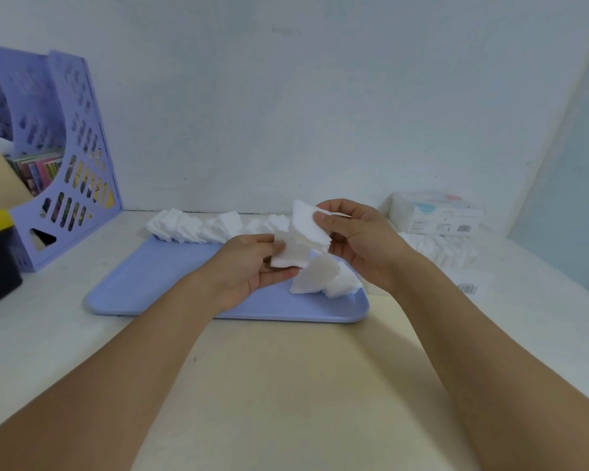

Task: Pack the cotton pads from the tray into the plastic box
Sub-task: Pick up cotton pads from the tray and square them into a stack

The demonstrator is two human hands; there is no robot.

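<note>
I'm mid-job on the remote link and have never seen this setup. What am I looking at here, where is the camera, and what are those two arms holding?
There is no machine here: these are a person's two bare arms, seen from one wide-angle camera worn on the head, looking forward and down. The left hand holds a few white cotton pads; the right hand pinches another pad just above them. Both are over a blue tray on a pale table. A small pile of pads lies on the tray's right side, and a row of pads runs along its far edge. To the right sits the plastic box with more pads in front of it. At far left stands a purple file rack.
</note>
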